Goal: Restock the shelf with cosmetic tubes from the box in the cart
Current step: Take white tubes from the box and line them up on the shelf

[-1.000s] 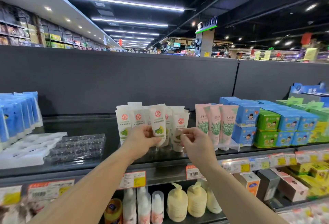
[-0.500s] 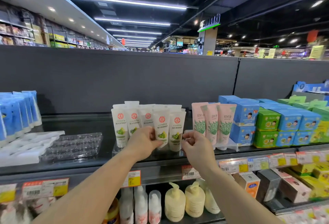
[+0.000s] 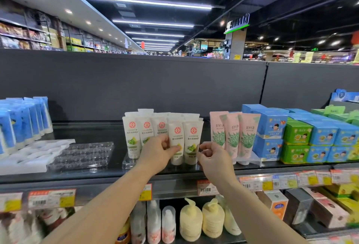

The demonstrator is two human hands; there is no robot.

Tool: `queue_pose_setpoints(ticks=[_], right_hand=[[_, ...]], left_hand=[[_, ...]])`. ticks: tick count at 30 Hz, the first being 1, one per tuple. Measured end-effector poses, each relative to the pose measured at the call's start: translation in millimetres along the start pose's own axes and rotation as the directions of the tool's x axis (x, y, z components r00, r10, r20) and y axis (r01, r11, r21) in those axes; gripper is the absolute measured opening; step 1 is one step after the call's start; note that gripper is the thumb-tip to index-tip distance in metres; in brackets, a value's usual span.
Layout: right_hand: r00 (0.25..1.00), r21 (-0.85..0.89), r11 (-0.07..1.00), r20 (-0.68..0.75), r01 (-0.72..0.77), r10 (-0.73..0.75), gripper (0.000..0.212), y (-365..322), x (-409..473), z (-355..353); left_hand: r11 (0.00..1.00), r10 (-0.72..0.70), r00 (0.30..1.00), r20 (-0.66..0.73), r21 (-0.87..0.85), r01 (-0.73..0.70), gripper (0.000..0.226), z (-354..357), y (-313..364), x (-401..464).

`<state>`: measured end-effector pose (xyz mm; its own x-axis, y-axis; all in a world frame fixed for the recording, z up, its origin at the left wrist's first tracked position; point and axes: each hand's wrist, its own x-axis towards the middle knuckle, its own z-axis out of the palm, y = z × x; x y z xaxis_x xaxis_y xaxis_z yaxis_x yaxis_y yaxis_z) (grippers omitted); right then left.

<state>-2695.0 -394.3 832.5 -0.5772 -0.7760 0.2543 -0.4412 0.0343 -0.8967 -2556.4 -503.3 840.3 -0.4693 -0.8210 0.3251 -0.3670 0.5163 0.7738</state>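
step: we seat white upright plastic tubes (image 3: 177, 142) on dark glass shelf (image 3: 93, 133) | left hand (image 3: 158, 153) fingers pinch front tube, long axis vertical | right hand (image 3: 212, 155) at its 3 o'clock, curled, empty, just beside | left nearer

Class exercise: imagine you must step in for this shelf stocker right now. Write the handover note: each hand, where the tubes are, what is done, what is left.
Left hand: pinches a front-row white tube, which stands on the top shelf.
Right hand: fingers curled beside the rightmost white tube; whether it touches it is unclear.
White tubes stand upright in rows, cap down, in a clear tray; pink tubes stand to their right.
Done: a block of white tubes is shelved.
Left: straighten the front row. Cart and box are out of view, so remaining stock is unknown.
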Motion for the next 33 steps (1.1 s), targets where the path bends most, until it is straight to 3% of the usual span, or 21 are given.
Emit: queue_pose_setpoints(ticks=[6, 11, 15, 20, 22, 26, 29, 33], right_hand=[[0.999, 0.010, 0.999, -0.031, 0.039, -0.038, 0.014, 1, -4, 7], [0.998, 0.009, 0.999, 0.028, 0.049, -0.049, 0.014, -17, -17, 41], [0.985, -0.043, 0.991, 0.123, 0.124, -0.118, 0.015, -49, -43, 92], [0.924, -0.116, 0.953, 0.301, 0.280, -0.235, 0.018, -112, -97, 200], [0.865, -0.190, 0.902, 0.413, 0.387, -0.285, 0.026, -135, -132, 261], [0.678, -0.381, 0.629, 0.655, 0.677, -0.333, 0.054, -184, -225, 385], [0.570, -0.321, 0.593, 0.768, 0.738, -0.294, 0.069, -224, -297, 458], [0.410, -0.168, 0.602, 0.864, 0.780, -0.290, 0.071, -278, -377, 546]], left_hand=[[0.999, -0.023, 1.000, -0.004, -0.028, 0.023, 0.029, 2, -2, -5], [1.000, -0.013, 0.993, -0.118, -0.015, 0.012, 0.030, -27, -17, -37], [0.997, -0.018, 0.983, -0.181, 0.073, 0.032, 0.029, -89, -41, -73], [0.936, -0.116, 0.964, -0.239, 0.298, 0.186, 0.038, -208, -94, -148], [0.864, -0.181, 0.956, -0.231, 0.428, 0.267, 0.044, -265, -122, -191], [0.503, -0.381, 0.881, -0.282, 0.736, 0.453, 0.074, -382, -180, -287], [0.356, -0.525, 0.769, -0.365, 0.726, 0.588, 0.084, -460, -212, -361], [0.202, -0.583, 0.642, -0.498, 0.677, 0.708, 0.082, -542, -245, -447]])
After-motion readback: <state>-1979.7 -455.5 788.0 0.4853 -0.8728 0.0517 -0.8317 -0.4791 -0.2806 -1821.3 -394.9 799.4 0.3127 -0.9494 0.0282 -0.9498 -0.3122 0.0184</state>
